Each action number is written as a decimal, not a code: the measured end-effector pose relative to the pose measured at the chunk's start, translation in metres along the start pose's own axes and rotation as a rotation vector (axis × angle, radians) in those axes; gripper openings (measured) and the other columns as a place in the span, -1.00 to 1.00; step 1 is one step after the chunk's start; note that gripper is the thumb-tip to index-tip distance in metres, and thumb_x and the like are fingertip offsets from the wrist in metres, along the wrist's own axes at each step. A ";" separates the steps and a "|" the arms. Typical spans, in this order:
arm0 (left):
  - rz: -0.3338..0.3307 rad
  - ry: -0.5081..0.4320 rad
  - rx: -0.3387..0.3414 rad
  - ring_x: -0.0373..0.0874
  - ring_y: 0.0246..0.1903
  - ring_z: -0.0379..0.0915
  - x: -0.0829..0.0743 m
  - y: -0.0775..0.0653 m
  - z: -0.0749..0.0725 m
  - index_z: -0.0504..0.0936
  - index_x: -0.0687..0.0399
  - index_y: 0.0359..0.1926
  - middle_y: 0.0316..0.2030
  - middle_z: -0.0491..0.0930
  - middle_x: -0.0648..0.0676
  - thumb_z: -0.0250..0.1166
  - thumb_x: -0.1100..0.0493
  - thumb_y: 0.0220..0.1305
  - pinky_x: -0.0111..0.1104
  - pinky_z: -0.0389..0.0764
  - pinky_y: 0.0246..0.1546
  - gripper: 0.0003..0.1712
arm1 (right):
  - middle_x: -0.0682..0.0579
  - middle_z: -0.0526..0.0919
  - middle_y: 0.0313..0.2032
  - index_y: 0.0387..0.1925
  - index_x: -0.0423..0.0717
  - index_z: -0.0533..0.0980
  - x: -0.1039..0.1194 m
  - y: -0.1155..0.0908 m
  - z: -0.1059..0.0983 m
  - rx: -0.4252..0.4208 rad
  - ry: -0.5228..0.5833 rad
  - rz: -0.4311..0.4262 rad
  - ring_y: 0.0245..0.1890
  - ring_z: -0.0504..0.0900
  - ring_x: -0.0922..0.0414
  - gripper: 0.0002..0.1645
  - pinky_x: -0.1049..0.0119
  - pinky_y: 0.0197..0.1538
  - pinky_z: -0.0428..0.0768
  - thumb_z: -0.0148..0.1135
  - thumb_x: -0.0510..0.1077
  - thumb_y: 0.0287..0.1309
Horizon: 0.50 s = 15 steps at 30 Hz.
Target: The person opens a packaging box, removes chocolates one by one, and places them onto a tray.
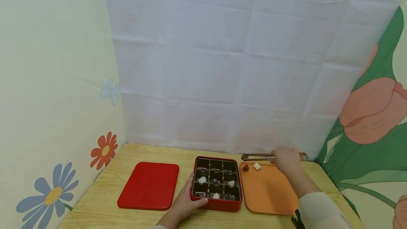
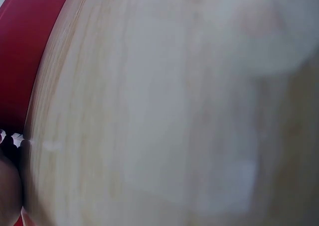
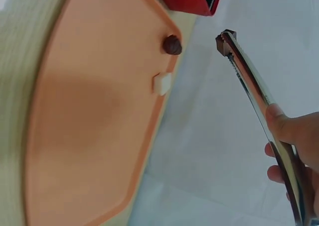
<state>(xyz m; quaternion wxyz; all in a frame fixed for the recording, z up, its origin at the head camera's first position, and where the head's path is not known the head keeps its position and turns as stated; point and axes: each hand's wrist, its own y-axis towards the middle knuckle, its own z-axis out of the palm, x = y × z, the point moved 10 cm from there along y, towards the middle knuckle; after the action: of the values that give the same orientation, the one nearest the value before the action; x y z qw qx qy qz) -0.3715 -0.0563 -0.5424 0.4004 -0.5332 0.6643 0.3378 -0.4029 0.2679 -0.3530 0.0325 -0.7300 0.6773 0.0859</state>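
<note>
Right hand (image 1: pixel 287 160): fingers gripping tongs (image 3: pixel 252 80), brown piece (image 3: pixel 221 45) in tips. Left hand (image 1: pixel 186 202): fingers gripping box (image 1: pixel 224 206) at 8 o'clock.

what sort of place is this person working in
Probably a small indoor corner set up for tabletop work, perhaps for filming: a wood-grain table stands before a creased white sheet, with flower-patterned panels on both sides.

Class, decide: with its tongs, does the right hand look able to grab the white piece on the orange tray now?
Probably not yet: the right hand grips tongs that hold a brown piece, though nothing covers the white piece.
</note>
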 end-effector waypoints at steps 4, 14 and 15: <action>0.004 0.002 -0.001 0.44 0.40 0.05 0.000 0.000 -0.001 -0.16 -0.07 0.58 0.48 0.05 0.36 0.49 -0.23 0.00 0.36 0.27 0.19 0.32 | -0.09 0.73 -0.21 -0.20 -0.07 0.68 -0.018 -0.005 0.012 0.021 0.047 0.058 -0.17 0.65 -0.14 -0.73 -0.23 0.01 0.45 0.36 0.01 0.14; -0.006 -0.020 -0.001 0.43 0.40 0.05 0.001 0.000 0.001 -0.17 -0.05 0.58 0.48 0.05 0.37 0.50 -0.20 0.00 0.32 0.30 0.19 0.33 | 0.02 0.67 -0.49 -0.45 -0.02 0.62 -0.055 -0.015 0.035 0.039 0.031 0.129 -0.38 0.64 -0.06 -0.79 -0.18 -0.12 0.51 0.37 0.01 0.14; -0.006 -0.022 -0.001 0.43 0.40 0.05 0.001 0.000 0.001 -0.17 -0.05 0.58 0.48 0.05 0.37 0.51 -0.20 -0.01 0.32 0.30 0.19 0.33 | 0.02 0.67 -0.51 -0.46 -0.03 0.61 -0.058 -0.016 0.037 0.046 0.032 0.136 -0.39 0.63 -0.06 -0.78 -0.17 -0.12 0.50 0.36 0.01 0.15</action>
<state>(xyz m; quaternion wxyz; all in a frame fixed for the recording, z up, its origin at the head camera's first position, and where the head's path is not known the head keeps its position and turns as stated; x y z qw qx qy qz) -0.3715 -0.0560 -0.5436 0.4085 -0.5317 0.6580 0.3427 -0.3936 0.3324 -0.3807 0.0323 -0.6825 0.7276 0.0609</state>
